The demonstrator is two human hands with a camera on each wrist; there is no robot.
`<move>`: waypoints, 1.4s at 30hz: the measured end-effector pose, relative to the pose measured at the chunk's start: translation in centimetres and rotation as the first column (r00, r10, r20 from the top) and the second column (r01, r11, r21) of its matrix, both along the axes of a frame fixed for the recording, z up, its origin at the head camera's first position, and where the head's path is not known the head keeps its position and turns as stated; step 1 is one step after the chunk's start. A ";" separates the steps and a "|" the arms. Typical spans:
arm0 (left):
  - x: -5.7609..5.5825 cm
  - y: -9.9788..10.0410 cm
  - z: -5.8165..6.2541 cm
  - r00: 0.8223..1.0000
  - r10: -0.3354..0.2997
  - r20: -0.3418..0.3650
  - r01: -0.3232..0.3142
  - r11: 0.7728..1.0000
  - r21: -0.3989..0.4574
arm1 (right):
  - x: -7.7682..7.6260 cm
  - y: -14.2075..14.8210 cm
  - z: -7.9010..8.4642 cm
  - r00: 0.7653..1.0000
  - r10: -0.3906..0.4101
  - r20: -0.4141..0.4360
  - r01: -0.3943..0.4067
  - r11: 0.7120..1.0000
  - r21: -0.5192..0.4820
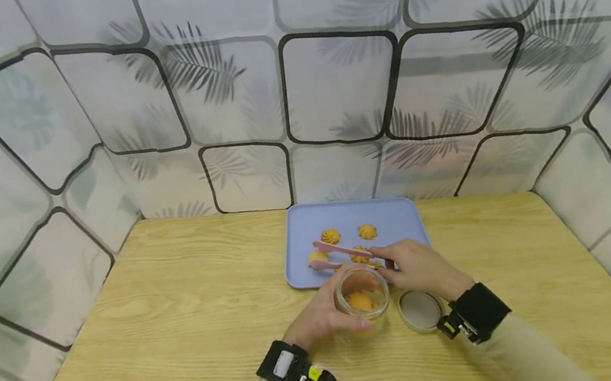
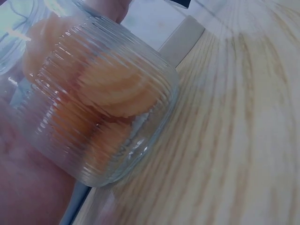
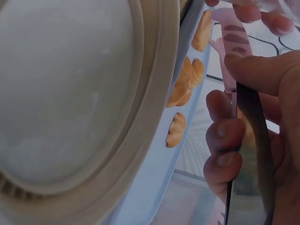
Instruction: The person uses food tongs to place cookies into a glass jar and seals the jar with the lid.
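Observation:
My left hand is curled round a ribbed glass jar; several swirled cookies lie inside it. With my right hand I grip a pair of tongs with pink tips and a dark metal handle. The pink tips reach over a blue tray, on either side of a round cookie near its left edge; whether they touch it I cannot tell. Other cookies on the tray include a swirled one and a flower-shaped one.
A round jar lid lies on the wooden table, right of the jar and near my right wrist; it looms large in the right wrist view. Behind the tray hangs a patterned curtain, which also encloses both sides.

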State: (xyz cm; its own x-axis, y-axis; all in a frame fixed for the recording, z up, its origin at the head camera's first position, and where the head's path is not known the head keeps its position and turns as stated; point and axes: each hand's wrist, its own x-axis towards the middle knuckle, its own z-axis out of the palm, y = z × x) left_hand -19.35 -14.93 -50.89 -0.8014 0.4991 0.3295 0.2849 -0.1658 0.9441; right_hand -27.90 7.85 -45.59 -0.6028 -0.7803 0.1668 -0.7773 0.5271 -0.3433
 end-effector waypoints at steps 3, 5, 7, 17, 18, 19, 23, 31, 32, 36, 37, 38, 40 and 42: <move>0.0 0.0 0.0 1.000 0.002 -0.009 -0.002 1.000 0.004 | 0.0 -0.2 0.0 1.000 -0.005 -0.020 0.005 1.000 0.014; 0.0 0.0 0.0 1.000 -0.003 -0.003 0.003 1.000 0.008 | 0.1 -0.3 0.0 0.999 -0.006 -0.036 0.007 1.000 0.029; 0.0 0.0 0.1 1.000 -0.010 0.005 0.010 1.000 0.019 | 0.1 -0.5 -0.1 0.999 -0.012 -0.039 0.014 0.999 0.048; -0.1 0.0 0.2 1.000 0.001 -0.010 -0.001 1.000 0.007 | 0.4 -1.0 -0.7 0.994 -0.097 -0.040 0.099 0.994 0.049; -0.1 0.1 0.2 1.000 0.004 -0.016 -0.004 1.000 0.006 | 0.4 -1.0 -0.8 0.993 -0.105 -0.051 0.107 0.993 0.045; -0.1 0.1 0.2 1.000 0.009 -0.022 -0.009 1.000 0.006 | 0.4 -1.0 -0.9 0.992 -0.110 -0.055 0.112 0.993 0.035; -0.1 0.1 0.1 1.000 0.011 -0.021 -0.011 1.000 0.015 | 0.5 -1.0 -1.1 0.992 -0.105 -0.066 0.106 0.994 0.013; 0.0 0.1 0.1 1.000 -0.018 0.008 0.018 0.999 0.044 | 0.7 -0.4 -1.3 0.990 -0.109 0.090 0.114 0.992 -0.057; 0.1 0.1 0.1 1.000 -0.021 0.009 0.020 0.999 0.048 | 0.8 -0.3 -1.2 0.986 -0.107 0.129 0.118 0.990 -0.079; 0.1 0.1 0.1 1.000 -0.025 0.012 0.025 0.998 0.059 | 0.9 0.7 -1.0 0.963 -0.082 0.256 0.127 0.978 -0.163; 0.1 0.1 0.1 1.000 -0.022 0.014 0.021 0.998 0.057 | 0.9 1.0 -0.9 0.957 -0.071 0.282 0.127 0.975 -0.185; 0.0 0.1 0.1 1.000 -0.020 0.014 0.019 0.998 0.057 | 1.0 1.4 -0.8 0.951 -0.064 0.304 0.129 0.972 -0.198; 0.0 0.2 0.1 1.000 -0.014 0.019 0.013 0.998 0.056 | 1.2 2.1 -0.6 0.936 -0.055 0.348 0.138 0.967 -0.216; 0.0 0.3 0.0 1.000 -0.014 0.022 0.013 0.999 0.050 | 1.5 2.8 -0.3 0.917 -0.050 0.395 0.153 0.960 -0.233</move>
State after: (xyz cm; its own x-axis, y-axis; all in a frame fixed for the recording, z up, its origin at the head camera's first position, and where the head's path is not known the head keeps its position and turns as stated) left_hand -19.37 -14.66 -50.87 -0.8023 0.4932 0.3363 0.2610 -0.2168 0.9407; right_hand -26.36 10.68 -45.92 -0.7336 -0.6733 0.0922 -0.5065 0.4512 -0.7348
